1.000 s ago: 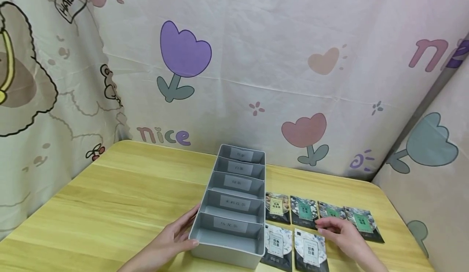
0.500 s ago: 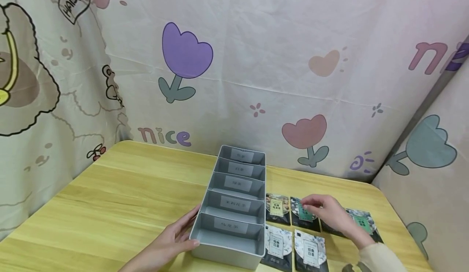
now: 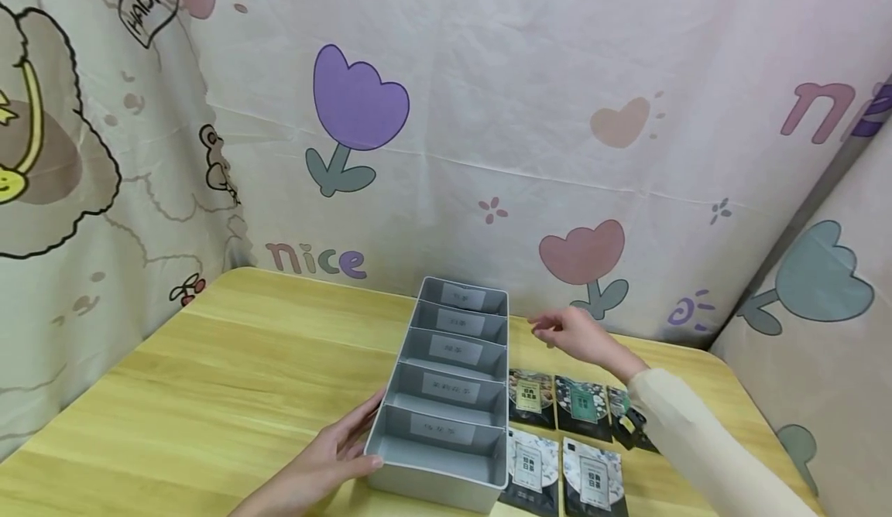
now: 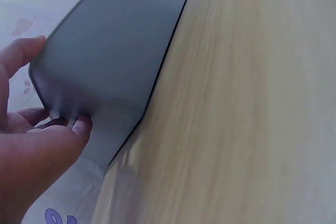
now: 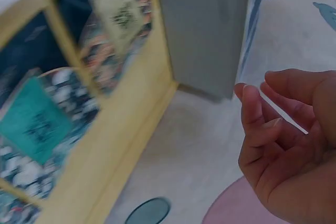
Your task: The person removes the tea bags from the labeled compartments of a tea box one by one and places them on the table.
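Observation:
A long grey divider box (image 3: 437, 487) with a row of labelled compartments stands on the table in the head view. My left hand (image 3: 337, 451) holds its near left corner, thumb at the front and fingers along the left side. In the left wrist view that hand (image 4: 39, 150) presses against the grey wall. My right hand (image 3: 581, 337) hangs in the air just right of the box's far end, fingers loosely bent around nothing; the right wrist view shows the same hand (image 5: 286, 145). Below that arm lie green-labelled tea sachets (image 3: 584, 407), partly covered by the sleeve.
Beside the box lie a yellow-labelled sachet (image 3: 531, 398) and two white-labelled sachets (image 3: 532, 467), closest to the table's front. A printed curtain (image 3: 446, 114) closes off the back and sides. Bare wooden table (image 3: 244, 378) stretches to the left.
My right hand has lifted from the sachets and moved away and to the left, towards the box's far end. My left hand has stayed on the box.

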### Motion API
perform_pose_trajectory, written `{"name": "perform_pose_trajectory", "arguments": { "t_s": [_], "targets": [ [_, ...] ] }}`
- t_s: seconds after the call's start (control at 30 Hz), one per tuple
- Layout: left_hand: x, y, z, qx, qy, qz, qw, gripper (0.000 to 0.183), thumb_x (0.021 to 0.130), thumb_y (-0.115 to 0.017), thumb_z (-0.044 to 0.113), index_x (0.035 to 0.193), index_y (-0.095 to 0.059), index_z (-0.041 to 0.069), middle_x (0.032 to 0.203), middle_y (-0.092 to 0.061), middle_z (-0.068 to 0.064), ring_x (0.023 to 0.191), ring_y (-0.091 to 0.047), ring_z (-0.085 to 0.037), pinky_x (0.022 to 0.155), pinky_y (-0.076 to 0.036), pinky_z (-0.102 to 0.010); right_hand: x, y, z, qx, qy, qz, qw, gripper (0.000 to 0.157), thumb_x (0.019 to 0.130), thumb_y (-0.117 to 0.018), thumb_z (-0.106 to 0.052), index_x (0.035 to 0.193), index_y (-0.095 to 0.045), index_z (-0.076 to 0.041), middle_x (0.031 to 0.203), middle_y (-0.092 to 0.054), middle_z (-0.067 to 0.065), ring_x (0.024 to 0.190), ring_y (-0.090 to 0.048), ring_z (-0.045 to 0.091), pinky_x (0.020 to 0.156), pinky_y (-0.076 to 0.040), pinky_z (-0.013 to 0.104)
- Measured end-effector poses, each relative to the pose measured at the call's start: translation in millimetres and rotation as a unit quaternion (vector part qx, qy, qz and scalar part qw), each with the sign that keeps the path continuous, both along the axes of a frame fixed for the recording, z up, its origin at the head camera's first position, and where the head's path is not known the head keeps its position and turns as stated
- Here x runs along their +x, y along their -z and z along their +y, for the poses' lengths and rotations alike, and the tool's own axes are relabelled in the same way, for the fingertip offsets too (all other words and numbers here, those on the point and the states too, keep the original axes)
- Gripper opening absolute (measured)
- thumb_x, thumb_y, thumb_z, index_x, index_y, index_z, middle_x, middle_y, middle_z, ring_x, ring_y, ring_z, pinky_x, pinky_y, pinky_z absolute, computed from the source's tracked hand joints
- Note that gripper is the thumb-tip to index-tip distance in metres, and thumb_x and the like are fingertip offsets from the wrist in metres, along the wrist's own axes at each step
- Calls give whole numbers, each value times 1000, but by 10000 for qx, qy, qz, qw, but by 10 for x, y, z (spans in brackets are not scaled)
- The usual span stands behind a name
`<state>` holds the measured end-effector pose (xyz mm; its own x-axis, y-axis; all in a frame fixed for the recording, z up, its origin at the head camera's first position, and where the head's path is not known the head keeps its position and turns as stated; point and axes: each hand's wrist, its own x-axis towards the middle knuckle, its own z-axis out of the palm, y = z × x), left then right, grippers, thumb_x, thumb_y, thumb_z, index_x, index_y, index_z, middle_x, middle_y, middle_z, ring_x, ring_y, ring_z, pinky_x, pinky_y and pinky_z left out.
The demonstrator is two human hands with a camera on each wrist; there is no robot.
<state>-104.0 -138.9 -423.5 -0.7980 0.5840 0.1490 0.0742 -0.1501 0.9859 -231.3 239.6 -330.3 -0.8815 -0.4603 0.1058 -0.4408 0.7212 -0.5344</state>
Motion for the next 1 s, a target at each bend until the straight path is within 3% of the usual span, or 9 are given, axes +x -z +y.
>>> {"name": "perform_pose_trajectory", "arguments": {
  "t_s": [0.2,0.33,0.53,0.67,0.83,1.0],
  "targets": [
    [-5,3,14,137,24,90,9999,74,97,-54,2,152,-4,-6,154,1,-34,130,-31,5,104,-26,-11,-208,-50,-212,-156,34,-227,9996,34,96,-55,-7,129,-59,3,113,-67,19,81,-67,21,67,-56,32],
    [0,15,20,194,17,119,9997,75,96,-54,1,151,-4,-7,153,1,-35,129,-32,6,104,-26,-10,-347,24,-300,-357,9,-323,9988,40,96,-54,-6,135,-53,5,118,-64,23,71,-65,17,60,-54,33],
    [-6,19,39,109,40,44,9999,75,96,-55,2,151,-4,-7,154,0,-33,135,-28,-6,105,-26,-12,-444,150,-317,-535,-91,-545,9970,38,96,-54,-2,133,-54,6,121,-61,26,64,-62,33,56,-54,45],
    [-6,8,25,26,2,-7,10000,76,96,-55,2,152,-5,-5,155,-1,-32,138,-26,-12,105,-26,-11,-477,215,-345,-403,-245,-492,9977,34,96,-52,-1,129,-58,6,120,-63,24,67,-60,40,50,-48,33],
    [0,5,15,15,-5,102,9999,76,96,-55,3,152,-5,-5,154,-2,-33,139,-24,-20,105,-27,-12,-484,260,-409,-118,-407,-278,9987,29,96,-52,1,122,-63,6,108,-66,20,65,-62,37,47,-41,26],
    [5,16,4,45,0,126,9999,76,96,-55,2,152,-5,-5,154,-1,-33,137,-27,-11,105,-27,-12,-480,283,-471,-61,-407,-93,9991,26,95,-51,5,116,-66,8,104,-67,20,61,-62,31,51,-46,27]
  ]
}}
